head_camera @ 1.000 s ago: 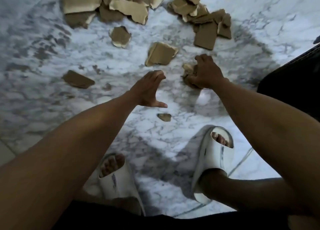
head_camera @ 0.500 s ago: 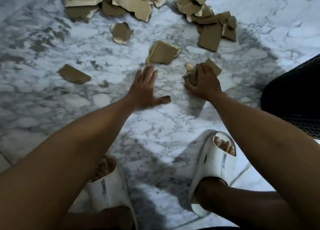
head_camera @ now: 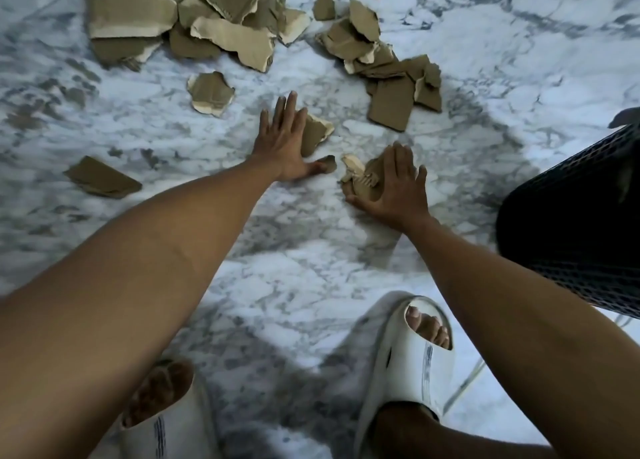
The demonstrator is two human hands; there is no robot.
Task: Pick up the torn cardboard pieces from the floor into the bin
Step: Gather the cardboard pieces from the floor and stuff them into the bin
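Observation:
Torn brown cardboard pieces lie scattered on the marble floor [head_camera: 311, 268]. My left hand [head_camera: 282, 143] lies flat with spread fingers, its edge resting on one torn piece [head_camera: 317, 133]; a small scrap [head_camera: 329, 163] sits at its thumb tip. My right hand [head_camera: 396, 186] presses down on a crumpled bundle of cardboard pieces [head_camera: 360, 181], fingers over it. The black mesh bin [head_camera: 585, 223] stands at the right edge, close to my right forearm. Two heaps of pieces lie farther away, a left heap [head_camera: 194, 25] and a right heap [head_camera: 384, 63].
A single piece [head_camera: 210, 93] lies between the left heap and my left hand, another flat piece [head_camera: 102, 178] at the left. My feet in white slides [head_camera: 412, 358] stand at the bottom of the view.
My left hand has reached forward onto the torn piece ahead of it. My right hand has flattened over its bundle and shifted slightly toward me. The view has moved closer to the floor.

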